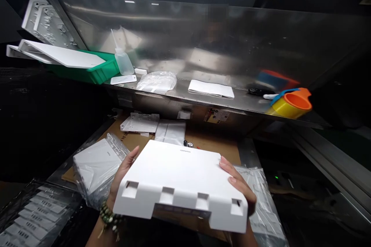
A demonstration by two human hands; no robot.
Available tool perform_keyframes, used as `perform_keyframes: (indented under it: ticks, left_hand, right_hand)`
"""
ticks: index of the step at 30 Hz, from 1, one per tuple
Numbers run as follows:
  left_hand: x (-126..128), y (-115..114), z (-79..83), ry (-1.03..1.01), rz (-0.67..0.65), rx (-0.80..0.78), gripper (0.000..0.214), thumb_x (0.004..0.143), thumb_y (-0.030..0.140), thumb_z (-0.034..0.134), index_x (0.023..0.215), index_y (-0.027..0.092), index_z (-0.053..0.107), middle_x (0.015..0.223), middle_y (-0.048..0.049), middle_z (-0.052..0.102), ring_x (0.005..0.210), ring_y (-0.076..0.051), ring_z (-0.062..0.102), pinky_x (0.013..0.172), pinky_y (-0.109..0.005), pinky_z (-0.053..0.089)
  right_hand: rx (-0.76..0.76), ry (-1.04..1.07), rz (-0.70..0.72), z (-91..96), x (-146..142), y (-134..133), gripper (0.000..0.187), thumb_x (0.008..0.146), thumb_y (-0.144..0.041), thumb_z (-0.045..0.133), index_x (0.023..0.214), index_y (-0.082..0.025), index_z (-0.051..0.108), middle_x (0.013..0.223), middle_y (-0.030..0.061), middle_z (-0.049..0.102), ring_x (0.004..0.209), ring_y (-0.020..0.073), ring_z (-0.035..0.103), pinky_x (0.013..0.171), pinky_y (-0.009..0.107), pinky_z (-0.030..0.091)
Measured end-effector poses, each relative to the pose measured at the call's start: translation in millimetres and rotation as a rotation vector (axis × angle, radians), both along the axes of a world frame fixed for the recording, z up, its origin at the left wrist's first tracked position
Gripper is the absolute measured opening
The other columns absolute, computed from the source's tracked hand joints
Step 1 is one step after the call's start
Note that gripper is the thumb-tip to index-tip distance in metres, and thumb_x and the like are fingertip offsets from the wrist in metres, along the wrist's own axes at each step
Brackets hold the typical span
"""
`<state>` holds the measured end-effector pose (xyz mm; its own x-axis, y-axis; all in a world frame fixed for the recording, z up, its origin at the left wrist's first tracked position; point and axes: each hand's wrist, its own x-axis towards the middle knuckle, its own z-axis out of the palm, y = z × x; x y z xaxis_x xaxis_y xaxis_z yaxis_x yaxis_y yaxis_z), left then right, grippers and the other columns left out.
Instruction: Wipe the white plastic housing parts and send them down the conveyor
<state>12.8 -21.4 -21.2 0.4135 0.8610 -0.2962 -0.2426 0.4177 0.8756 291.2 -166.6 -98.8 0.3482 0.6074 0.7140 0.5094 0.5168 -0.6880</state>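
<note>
One white cover lies directly between the person's two hands, its long axis running crosswise from left to right, its edge with four square recesses turned toward the wearer. Neither hand is nearer: the left hand grips the left end, thumb raised beside it, and the right hand grips the right end with fingers over the top face. A beaded bracelet circles the left wrist

Beneath and beyond the hands spreads cardboard, bearing one perforated white plate and one flat clear bag ahead of the left hand. Just outside the left hand sits one bagged white cover; farther left and nearer the wearer, several labelled packs overlap, their exact count uncertain. Beside the right hand lie bagged parts, too obscured to count

Farther ahead, on the shelf left of the hands, stand one green bin, at least two white panels across it, and one squeeze bottle; straight ahead, one folded white sheet; to the right, one yellow cylinder
</note>
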Motion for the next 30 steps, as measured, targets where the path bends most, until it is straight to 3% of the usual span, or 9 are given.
perform_keyframes:
  ticks: [2,4,6,9,11,15,24,28,30]
  left_hand:
    - [6,-4,11.4,-0.143,-0.082,-0.127,0.066,0.098,0.059,0.048,0.152,0.020,0.047,0.131,-0.0175,0.071,0.117,-0.042,0.068,0.094,-0.059,0.059]
    - [13,-9,21.7,-0.371,-0.171,-0.242,0.069,0.098,0.060,0.048,0.157,0.026,0.039,0.137,-0.0154,0.068,0.123,-0.040,0.065,0.101,-0.059,0.054]
    - [18,-13,26.6,-0.580,-0.205,-0.270,0.072,0.096,0.067,0.047,0.158,0.035,0.034,0.146,-0.0120,0.062,0.129,-0.038,0.061,0.107,-0.059,0.049]
    - [20,-16,25.0,-0.730,-0.220,-0.231,0.074,0.092,0.076,0.045,0.157,0.045,0.030,0.157,-0.0063,0.051,0.138,-0.037,0.053,0.115,-0.059,0.041]
    - [19,-16,22.8,-0.755,-0.265,-0.183,0.077,0.090,0.078,0.045,0.158,0.047,0.026,0.162,-0.0054,0.045,0.142,-0.038,0.048,0.118,-0.061,0.036]
    - [21,-17,23.3,-0.743,-0.300,-0.105,0.081,0.089,0.081,0.040,0.160,0.046,0.019,0.164,-0.0052,0.041,0.145,-0.039,0.043,0.119,-0.065,0.031]
    - [24,-29,22.1,-0.874,-0.266,-0.150,0.084,0.087,0.086,0.028,0.160,0.049,0.008,0.170,-0.0012,0.029,0.151,-0.037,0.033,0.122,-0.059,0.026]
    - [25,-32,26.7,-0.692,-0.268,-0.129,0.090,0.082,0.091,0.030,0.160,0.049,0.013,0.167,-0.0005,0.035,0.149,-0.036,0.037,0.121,-0.055,0.032]
    - [27,-33,29.5,-0.623,-0.189,-0.094,0.091,0.082,0.091,0.025,0.160,0.045,0.018,0.165,-0.0024,0.039,0.147,-0.035,0.041,0.119,-0.052,0.035]
  right_hand:
    - [0.077,-0.088,0.032,5.8,-3,2,0.032,0.100,-0.028,0.055,0.131,-0.036,0.061,0.144,0.0035,0.064,0.138,0.0352,0.056,0.106,0.065,0.050]
    - [0.044,-0.007,0.001,12.0,-6,5,0.033,0.099,-0.024,0.057,0.131,-0.034,0.062,0.153,0.0041,0.056,0.143,0.0323,0.050,0.110,0.059,0.049]
    - [-0.070,0.199,-0.098,16.9,-9,5,0.034,0.096,-0.025,0.064,0.129,-0.032,0.064,0.154,0.0056,0.053,0.141,0.0292,0.052,0.110,0.051,0.051]
    - [-0.360,0.452,-0.151,19.0,-10,-4,0.029,0.097,-0.038,0.064,0.122,-0.025,0.070,0.132,0.0107,0.070,0.121,0.0267,0.068,0.098,0.040,0.058]
    - [-0.481,0.569,-0.051,17.1,-9,-15,0.037,0.099,-0.050,0.058,0.116,-0.020,0.074,0.115,0.0121,0.077,0.106,0.0268,0.074,0.088,0.037,0.062]
    - [-0.485,0.723,0.139,14.6,-11,-32,0.047,0.099,-0.057,0.053,0.118,-0.019,0.074,0.106,0.0130,0.078,0.094,0.0276,0.075,0.078,0.037,0.063]
    - [-0.437,0.715,0.108,25.7,-15,-42,0.035,0.100,-0.047,0.058,0.122,-0.024,0.073,0.111,0.0091,0.077,0.101,0.0243,0.074,0.080,0.032,0.061]
    - [-0.397,0.639,0.122,24.2,-13,-45,0.034,0.101,-0.044,0.056,0.122,-0.024,0.073,0.110,0.0092,0.078,0.101,0.0263,0.074,0.079,0.033,0.062]
    - [-0.401,0.609,0.122,24.4,-13,-45,0.035,0.101,-0.043,0.055,0.123,-0.024,0.074,0.110,0.0100,0.078,0.098,0.0271,0.075,0.077,0.034,0.063]
